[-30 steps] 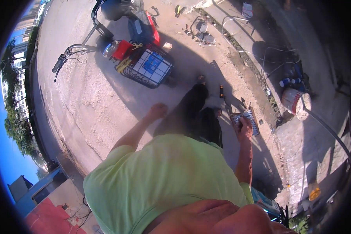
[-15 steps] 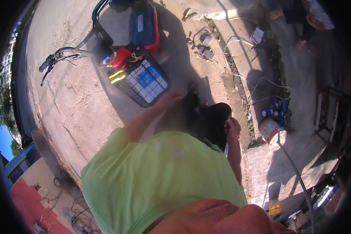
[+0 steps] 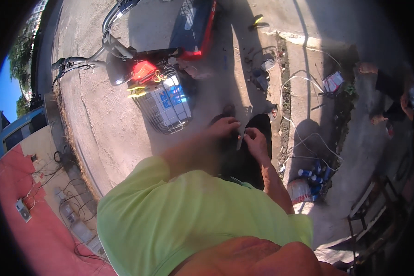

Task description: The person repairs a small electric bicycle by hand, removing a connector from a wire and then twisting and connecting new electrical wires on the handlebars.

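Observation:
My left hand (image 3: 227,126) and my right hand (image 3: 255,140) are close together over my dark trousers (image 3: 232,163). A thin, pale strip (image 3: 239,142) is pinched in my right fingers. My left fingers are curled just above it; what they grip, if anything, is too small to make out. Beyond the hands stands a red and black electric bike (image 3: 191,32) with a wire basket (image 3: 163,106) at its front, yellow-handled tools (image 3: 139,90) beside red material on it.
Another person (image 3: 386,96) is at the right edge. White cables (image 3: 317,140), a bucket (image 3: 298,190), blue cylinders (image 3: 316,177) and a metal frame (image 3: 370,211) lie or stand to my right. Metal parts (image 3: 262,76) sit by the drain. Wired devices (image 3: 73,218) are at the lower left.
My left hand has moved forward and right, my right hand inward, and they now meet over my legs. The view has shifted, bringing more of the other person and the lower-left devices into sight.

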The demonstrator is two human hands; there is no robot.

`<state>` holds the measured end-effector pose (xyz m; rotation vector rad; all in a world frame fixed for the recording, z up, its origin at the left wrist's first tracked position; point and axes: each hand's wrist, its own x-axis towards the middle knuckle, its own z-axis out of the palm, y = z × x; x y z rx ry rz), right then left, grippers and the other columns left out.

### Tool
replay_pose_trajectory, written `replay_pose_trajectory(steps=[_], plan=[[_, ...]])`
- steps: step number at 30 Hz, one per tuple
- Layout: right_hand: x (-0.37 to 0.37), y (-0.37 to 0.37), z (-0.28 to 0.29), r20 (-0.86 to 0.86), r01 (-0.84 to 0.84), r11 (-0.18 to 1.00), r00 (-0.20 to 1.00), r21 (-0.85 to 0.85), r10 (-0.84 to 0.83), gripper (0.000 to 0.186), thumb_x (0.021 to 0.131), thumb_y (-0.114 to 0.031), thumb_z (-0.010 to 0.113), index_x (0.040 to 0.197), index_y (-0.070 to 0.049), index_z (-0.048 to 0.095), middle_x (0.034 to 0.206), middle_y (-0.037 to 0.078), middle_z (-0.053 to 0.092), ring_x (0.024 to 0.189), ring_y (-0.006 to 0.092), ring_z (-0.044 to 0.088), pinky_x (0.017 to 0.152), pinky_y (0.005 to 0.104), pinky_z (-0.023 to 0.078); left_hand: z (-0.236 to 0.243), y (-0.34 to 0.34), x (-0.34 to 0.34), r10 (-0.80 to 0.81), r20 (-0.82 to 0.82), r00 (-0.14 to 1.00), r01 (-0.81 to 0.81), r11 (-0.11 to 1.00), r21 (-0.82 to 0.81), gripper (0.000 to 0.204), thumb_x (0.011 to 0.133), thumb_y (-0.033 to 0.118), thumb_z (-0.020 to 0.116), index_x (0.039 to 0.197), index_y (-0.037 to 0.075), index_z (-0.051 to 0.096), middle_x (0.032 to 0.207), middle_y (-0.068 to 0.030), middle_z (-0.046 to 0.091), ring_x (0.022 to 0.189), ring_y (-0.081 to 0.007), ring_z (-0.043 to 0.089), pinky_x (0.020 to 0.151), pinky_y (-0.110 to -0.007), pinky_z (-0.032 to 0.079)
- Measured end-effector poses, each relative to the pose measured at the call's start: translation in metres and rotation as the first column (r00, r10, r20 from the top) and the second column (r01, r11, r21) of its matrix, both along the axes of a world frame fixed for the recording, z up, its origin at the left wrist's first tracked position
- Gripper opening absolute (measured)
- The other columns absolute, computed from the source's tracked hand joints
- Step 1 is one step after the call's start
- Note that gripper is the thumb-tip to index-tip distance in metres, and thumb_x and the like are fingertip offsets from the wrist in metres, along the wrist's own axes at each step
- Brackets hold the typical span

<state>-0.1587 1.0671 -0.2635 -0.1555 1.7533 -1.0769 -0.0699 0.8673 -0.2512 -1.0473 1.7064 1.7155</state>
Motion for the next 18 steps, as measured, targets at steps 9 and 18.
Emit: replay_pose_trajectory(steps=[9, 18], plan=[[-0.053, 0.047, -0.184, -0.214, 0.130, 0.973, 0.973, 0.193, -0.087, 0.031, 0.093, -0.014, 0.070, 0.121, -0.004, 0.066, 0.100, 0.010, 0.074, 0.087, 0.0206, 0.072, 0.079, 0.0339, 0.057, -0.268, -0.001, -0.107, 0.312, 0.191, 0.931, -0.330, 0.941, 0.073, 0.024, 0.097, 0.025, 0.063, 0.101, 0.002, 0.068, 0.088, -0.0048, 0.065, 0.078, -0.0148, 0.063, 0.066, -0.030, 0.052], [-0.030, 0.078, -0.269, -0.215, -0.034, 0.945, 0.971, 0.326, 0.110, 0.018, 0.083, -0.010, 0.071, 0.101, -0.010, 0.071, 0.085, 0.009, 0.067, 0.075, 0.0253, 0.068, 0.070, 0.0393, 0.054, -0.660, -0.088, -0.124, 0.133, 0.006, 0.991, -0.132, 0.987, -0.087, 0.021, 0.093, 0.021, 0.064, 0.095, 0.002, 0.070, 0.087, -0.0096, 0.067, 0.078, -0.0199, 0.067, 0.068, -0.035, 0.055]])
